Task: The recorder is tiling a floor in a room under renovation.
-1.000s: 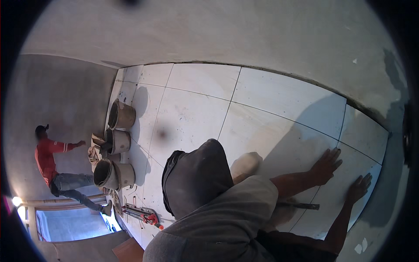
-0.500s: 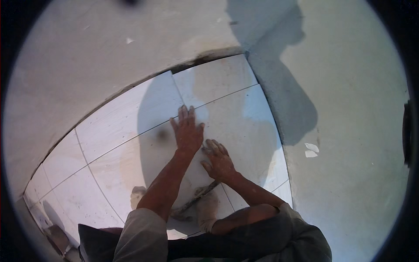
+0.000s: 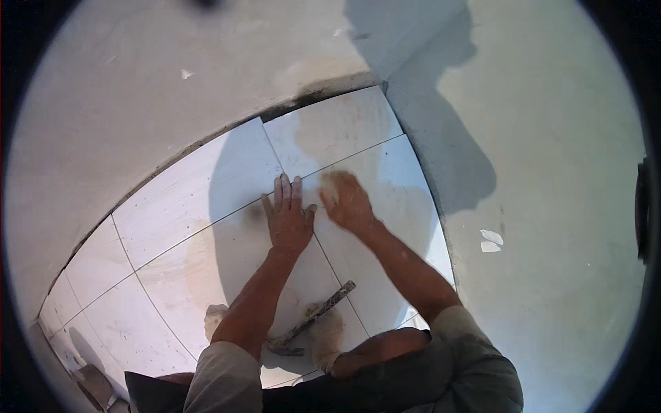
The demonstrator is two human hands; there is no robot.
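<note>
My left hand (image 3: 288, 219) lies flat on the pale floor tiles (image 3: 248, 282), fingers spread, its fingertips close to where the joints cross. Just to its right, my right hand (image 3: 346, 201) is over the neighbouring tile (image 3: 385, 213). Its fingers are smeared by motion, so their pose and any contact with the tile are unclear. A mortar-stained hammer (image 3: 320, 314) rests near my body, its handle slanting up to the right across a joint. Beyond my hands, a corner tile (image 3: 337, 127) meets the walls.
Grey plastered walls (image 3: 172, 110) bound the tiles at the far side and on the right. A dark gap (image 3: 303, 100) runs along the far wall. My foot (image 3: 215, 320) is on the tiles. A trowel-like tool (image 3: 94, 385) is at the lower left.
My right hand has moved away from me, from beside my left wrist to beside the left fingers. My left hand has shifted slightly left and nearer. The hammer handle is now uncovered.
</note>
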